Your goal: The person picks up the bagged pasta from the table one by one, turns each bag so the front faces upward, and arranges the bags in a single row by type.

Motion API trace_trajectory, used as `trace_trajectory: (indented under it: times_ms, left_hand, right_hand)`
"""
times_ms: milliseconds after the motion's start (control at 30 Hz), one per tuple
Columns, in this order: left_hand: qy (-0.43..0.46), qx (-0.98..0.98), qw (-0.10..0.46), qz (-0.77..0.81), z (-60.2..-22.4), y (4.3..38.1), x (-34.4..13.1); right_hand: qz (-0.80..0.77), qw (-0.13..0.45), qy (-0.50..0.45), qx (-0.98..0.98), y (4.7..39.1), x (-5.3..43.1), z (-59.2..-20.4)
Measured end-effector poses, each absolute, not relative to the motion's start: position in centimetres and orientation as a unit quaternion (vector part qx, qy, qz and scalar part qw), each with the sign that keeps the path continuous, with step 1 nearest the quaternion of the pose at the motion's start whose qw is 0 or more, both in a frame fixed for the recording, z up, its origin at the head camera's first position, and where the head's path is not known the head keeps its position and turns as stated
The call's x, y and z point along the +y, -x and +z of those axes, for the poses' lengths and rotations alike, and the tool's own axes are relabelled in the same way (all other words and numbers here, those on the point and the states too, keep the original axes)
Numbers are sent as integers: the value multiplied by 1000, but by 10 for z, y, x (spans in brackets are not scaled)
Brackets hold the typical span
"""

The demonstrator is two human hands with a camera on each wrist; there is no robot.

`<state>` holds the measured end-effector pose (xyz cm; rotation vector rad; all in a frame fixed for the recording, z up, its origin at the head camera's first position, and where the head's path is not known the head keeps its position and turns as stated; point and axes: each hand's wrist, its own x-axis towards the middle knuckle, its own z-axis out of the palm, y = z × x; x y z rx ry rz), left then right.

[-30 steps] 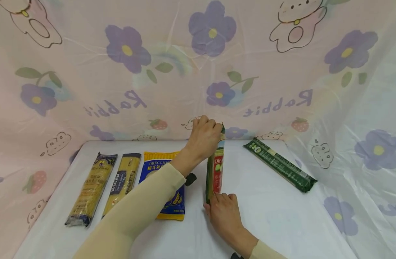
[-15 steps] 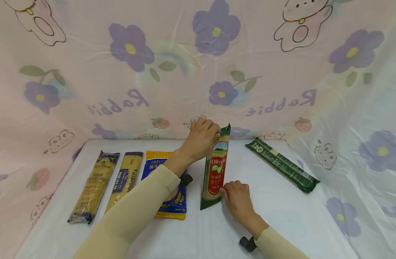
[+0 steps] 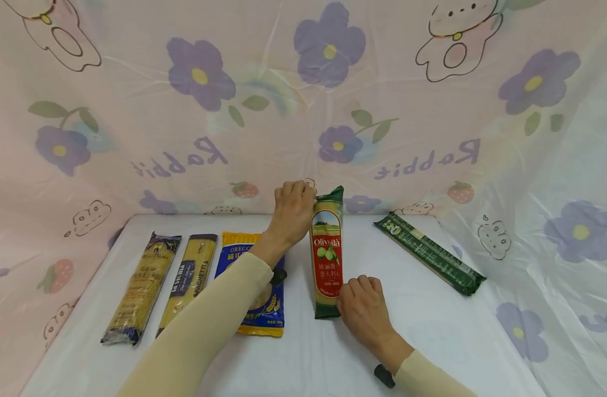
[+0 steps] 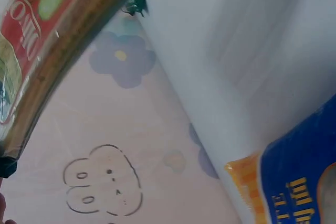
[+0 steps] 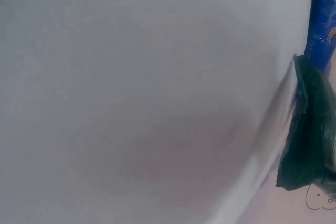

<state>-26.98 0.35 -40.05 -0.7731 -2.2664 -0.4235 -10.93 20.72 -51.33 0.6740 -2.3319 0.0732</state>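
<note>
A long green pasta packet (image 3: 327, 259) with a red Olivoilà label is held between both hands, tilted up with its printed front toward me. My left hand (image 3: 292, 212) pinches the upper left edge, near the green top end. At the lower right edge, the curled fingers of my right hand (image 3: 364, 306) grip the side close to the bottom. The left wrist view catches the packet's narrow brown side (image 4: 68, 51) and part of the label. Its dark green end flap (image 5: 304, 129) shows in the right wrist view. The fingertips are mostly hidden in the wrist views.
On the white table (image 3: 413, 342), a yellow pasta packet (image 3: 144, 286), a La Sicilia spaghetti packet (image 3: 194, 264) and a blue orecchiette bag (image 3: 271, 303) lie to the left, partly behind my left sleeve. Another green packet (image 3: 430, 253) lies slanted at right. A patterned curtain (image 3: 264, 138) stands behind.
The Olivoilà packet has turned from edge-on to show its full front. My left hand moved slightly left; my right hand moved from the packet's bottom to its right edge.
</note>
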Motion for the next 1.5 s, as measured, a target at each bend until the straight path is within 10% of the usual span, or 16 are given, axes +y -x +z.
trace_trajectory:
  times_ms: [533,1500]
  left_hand:
    - [262,-954,118,-81,-428,278,-5]
    - [270,-962,-24,-45,-471,268,-2]
  right_hand:
    - [160,280,-219,-921,80,190,-504]
    - [66,49,-176,-981,95,188,-517]
